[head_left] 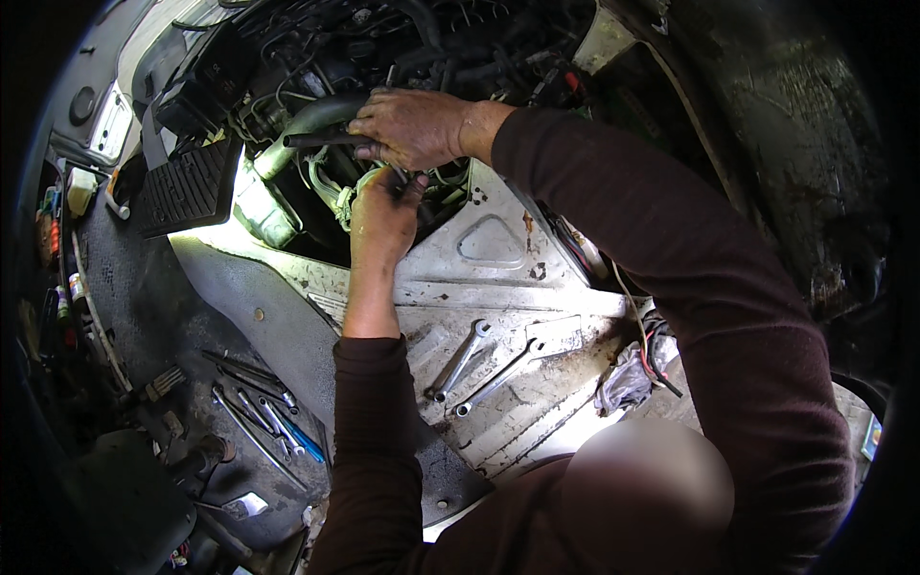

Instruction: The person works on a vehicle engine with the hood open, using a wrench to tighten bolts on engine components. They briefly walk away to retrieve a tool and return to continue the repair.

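Both of my hands are inside the open engine bay. My right hand (414,129) reaches in from the right with its fingers curled over a black rod-like piece (321,140), which sticks out to the left. What this piece is I cannot make out. Just below, my left hand (385,216) is closed, thumb and fingers together around something small and mostly hidden. A thin metal bit shows between the two hands. Beside them runs a thick grey-green hose (321,115), and a bundle of pale-wrapped wires (335,196) hangs close to my left hand.
Two combination wrenches (462,361) (496,377) lie on the worn white metal panel (537,278). Several more tools (268,422) rest on the dark floor at left. A black ribbed pedal-like plate (192,184) stands left of the bay. Loose wires and crumpled plastic (628,379) lie right.
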A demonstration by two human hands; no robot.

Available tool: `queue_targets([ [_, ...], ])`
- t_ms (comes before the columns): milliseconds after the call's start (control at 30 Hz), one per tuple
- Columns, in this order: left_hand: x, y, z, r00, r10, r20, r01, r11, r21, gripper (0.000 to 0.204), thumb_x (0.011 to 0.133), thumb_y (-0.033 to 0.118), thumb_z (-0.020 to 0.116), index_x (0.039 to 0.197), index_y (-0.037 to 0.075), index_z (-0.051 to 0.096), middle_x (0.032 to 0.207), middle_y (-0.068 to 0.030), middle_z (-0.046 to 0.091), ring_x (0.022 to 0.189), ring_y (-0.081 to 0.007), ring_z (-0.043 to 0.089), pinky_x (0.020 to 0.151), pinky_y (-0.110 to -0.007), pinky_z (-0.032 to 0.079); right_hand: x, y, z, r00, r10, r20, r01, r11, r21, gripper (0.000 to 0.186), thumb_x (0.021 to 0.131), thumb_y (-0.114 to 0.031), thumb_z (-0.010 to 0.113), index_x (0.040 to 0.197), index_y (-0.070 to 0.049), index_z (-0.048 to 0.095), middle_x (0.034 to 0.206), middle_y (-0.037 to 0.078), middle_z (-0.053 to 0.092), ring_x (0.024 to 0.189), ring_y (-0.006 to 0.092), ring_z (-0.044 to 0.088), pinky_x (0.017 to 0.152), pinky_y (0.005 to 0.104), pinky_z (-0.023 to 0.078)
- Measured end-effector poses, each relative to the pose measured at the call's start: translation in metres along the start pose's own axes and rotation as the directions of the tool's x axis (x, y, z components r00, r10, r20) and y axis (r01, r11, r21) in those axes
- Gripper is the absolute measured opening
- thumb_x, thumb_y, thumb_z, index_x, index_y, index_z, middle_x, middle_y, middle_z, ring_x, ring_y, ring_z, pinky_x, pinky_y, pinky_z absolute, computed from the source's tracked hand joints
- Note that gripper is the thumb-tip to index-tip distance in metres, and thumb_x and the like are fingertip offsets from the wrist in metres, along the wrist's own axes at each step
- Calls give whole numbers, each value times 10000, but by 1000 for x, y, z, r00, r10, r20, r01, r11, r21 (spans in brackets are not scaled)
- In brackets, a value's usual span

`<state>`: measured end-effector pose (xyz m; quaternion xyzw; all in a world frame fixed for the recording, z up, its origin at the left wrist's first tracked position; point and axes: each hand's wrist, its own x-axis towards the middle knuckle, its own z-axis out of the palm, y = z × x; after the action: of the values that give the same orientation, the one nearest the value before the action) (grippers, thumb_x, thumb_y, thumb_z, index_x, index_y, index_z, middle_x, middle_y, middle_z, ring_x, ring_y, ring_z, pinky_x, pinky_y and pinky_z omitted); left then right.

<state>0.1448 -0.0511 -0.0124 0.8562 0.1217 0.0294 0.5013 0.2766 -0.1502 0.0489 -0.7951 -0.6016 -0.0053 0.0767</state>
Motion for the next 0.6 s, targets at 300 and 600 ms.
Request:
queue_targets([
  [300, 10, -23, -1, 985, 110, 135, -94, 988, -119, 264, 945, 168, 685, 1154, 7, 680, 1067, -211, 730, 1042, -365, 691, 906, -412, 505, 25, -48, 1, 892, 414, 182, -322, 864, -386, 290, 943, -266, 595, 1143, -108, 733, 984, 71, 771, 968, 262, 716, 935, 483, 439],
  [600, 4, -6, -8, 999, 36, 33, -30, 985, -172, 250, 955, 167, 684, 1151, 12, 686, 1034, -193, 750, 964, -342, 715, 852, -410, 522, 27, -38, -35, 910, 255, 326, -186, 956, -227, 448, 1002, -342, 567, 1352, -66, 607, 1111, 112, 753, 1159, 296, 665, 1060, 479, 412],
])
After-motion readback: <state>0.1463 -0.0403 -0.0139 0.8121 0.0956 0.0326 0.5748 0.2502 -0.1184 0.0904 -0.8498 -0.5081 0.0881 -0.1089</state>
